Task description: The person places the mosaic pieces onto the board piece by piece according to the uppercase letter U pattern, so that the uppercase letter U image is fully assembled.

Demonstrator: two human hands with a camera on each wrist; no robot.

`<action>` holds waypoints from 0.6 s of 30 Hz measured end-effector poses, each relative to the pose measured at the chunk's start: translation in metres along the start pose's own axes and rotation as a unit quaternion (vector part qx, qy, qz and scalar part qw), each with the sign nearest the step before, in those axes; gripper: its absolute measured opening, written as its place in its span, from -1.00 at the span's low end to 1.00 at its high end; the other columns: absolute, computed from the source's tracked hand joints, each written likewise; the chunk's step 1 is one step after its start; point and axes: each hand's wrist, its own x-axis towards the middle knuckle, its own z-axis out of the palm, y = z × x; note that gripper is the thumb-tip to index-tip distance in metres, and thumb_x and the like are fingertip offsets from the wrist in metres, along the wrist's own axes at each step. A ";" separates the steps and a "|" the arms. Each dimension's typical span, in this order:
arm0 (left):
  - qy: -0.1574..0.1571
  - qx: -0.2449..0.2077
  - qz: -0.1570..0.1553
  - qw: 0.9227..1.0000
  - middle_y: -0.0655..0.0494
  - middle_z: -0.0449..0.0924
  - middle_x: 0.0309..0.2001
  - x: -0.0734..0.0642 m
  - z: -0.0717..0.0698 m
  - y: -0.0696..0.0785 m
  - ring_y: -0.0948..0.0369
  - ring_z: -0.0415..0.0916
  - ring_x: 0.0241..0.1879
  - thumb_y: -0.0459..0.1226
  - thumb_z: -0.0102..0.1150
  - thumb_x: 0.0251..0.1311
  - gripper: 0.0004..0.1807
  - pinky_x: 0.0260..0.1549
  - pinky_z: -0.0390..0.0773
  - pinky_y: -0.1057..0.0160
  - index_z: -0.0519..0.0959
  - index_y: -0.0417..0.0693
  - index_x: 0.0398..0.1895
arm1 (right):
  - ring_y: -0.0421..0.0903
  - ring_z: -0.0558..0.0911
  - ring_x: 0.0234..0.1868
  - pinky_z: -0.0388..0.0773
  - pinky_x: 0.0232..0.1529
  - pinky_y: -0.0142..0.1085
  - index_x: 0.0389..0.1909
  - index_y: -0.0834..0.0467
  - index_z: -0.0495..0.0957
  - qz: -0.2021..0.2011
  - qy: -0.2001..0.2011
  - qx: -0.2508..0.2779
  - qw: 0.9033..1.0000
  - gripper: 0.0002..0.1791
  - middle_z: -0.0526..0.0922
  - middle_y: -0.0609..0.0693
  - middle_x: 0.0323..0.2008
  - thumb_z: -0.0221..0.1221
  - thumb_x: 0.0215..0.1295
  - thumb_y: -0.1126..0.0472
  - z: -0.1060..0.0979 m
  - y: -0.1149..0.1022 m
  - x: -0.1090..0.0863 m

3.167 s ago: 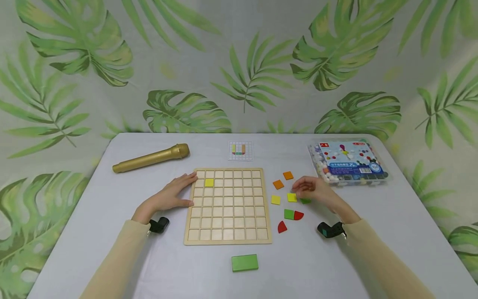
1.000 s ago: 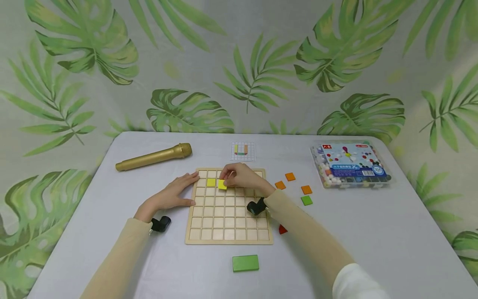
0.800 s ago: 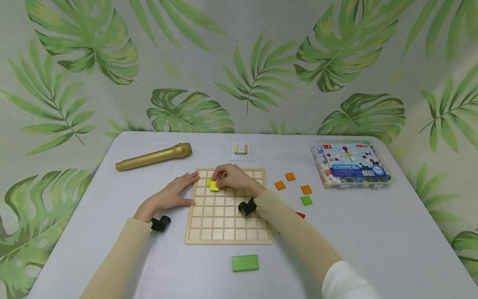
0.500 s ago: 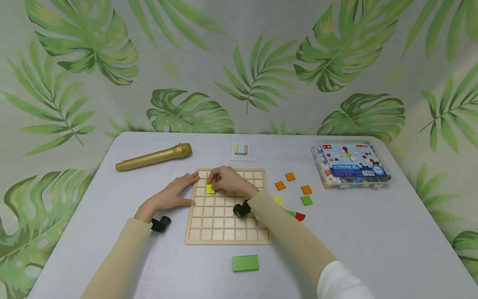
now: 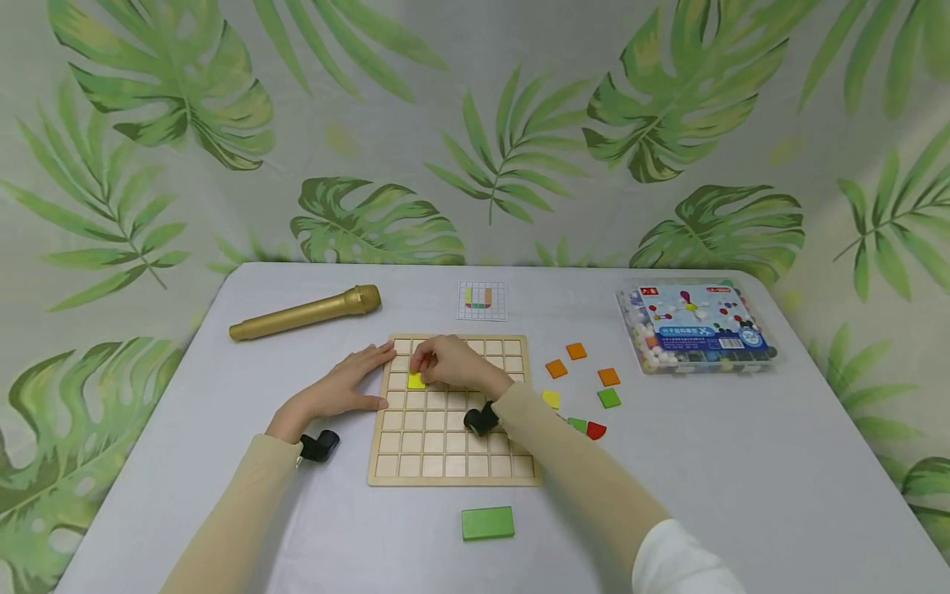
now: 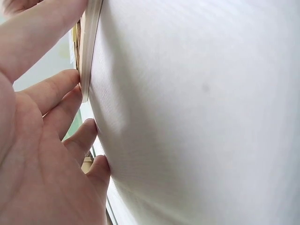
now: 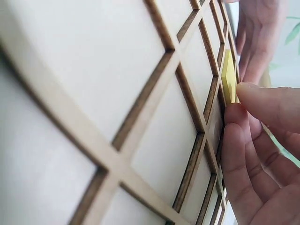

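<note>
A wooden grid board (image 5: 455,467) lies on the table with its square cells facing up. My right hand (image 5: 454,363) is over its upper left part, thumb and index finger pinching the near end of a yellow square tile (image 5: 416,381) at a cell in the second column. In the right wrist view the yellow tile (image 7: 228,77) stands a little proud of the cell walls. The hand covers the spot just above, where another yellow tile was seen earlier. My left hand (image 5: 337,388) rests beside the board, with extended fingertips and thumb touching its left edge.
Right of the board lie orange tiles (image 5: 576,351), a yellow tile (image 5: 551,399), green tiles (image 5: 609,398) and a red quarter-round piece (image 5: 596,431). A patterned card (image 5: 482,301), gold microphone (image 5: 305,313), clear bead box (image 5: 696,326) and green block (image 5: 487,523) surround the board.
From among the loose pieces at right, my right hand has carried a yellow tile leftward onto the board, then slightly down to the third-row cell. The left hand stays at the board's edge.
</note>
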 end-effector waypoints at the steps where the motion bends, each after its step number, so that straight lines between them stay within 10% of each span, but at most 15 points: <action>1: 0.000 0.000 0.000 1.000 -0.16 -0.09 0.48 0.000 0.000 0.000 -0.19 -0.24 0.44 -0.10 0.32 0.14 -0.11 0.34 -0.25 -0.21 0.12 -0.27 0.44 | -0.20 0.49 -0.41 0.43 -0.33 -0.44 -0.35 0.16 0.65 -0.003 -0.001 0.000 1.000 -0.86 0.59 -0.02 -0.42 0.24 0.11 0.44 0.000 0.000 0.000; 9: -0.002 -0.001 0.000 1.000 -0.15 -0.10 0.49 0.000 0.000 -0.001 -0.19 -0.24 0.44 -0.10 0.31 0.15 -0.11 0.35 -0.25 -0.20 0.11 -0.27 0.45 | -0.18 0.52 -0.39 0.49 -0.33 -0.40 -0.25 0.24 0.65 -0.012 0.001 0.078 0.997 -0.86 0.63 0.01 -0.36 0.19 0.20 0.41 -0.011 0.005 -0.005; 18: -0.001 -0.004 -0.004 1.000 -0.15 -0.12 0.49 0.000 0.000 0.001 -0.17 -0.26 0.44 -0.11 0.31 0.14 -0.10 0.36 -0.27 -0.17 0.10 -0.26 0.45 | 0.20 0.61 -0.15 0.58 -0.06 -0.01 -0.05 0.45 0.52 -0.016 0.003 0.234 0.972 -0.74 0.64 0.16 -0.20 0.14 0.29 0.39 -0.054 0.025 -0.034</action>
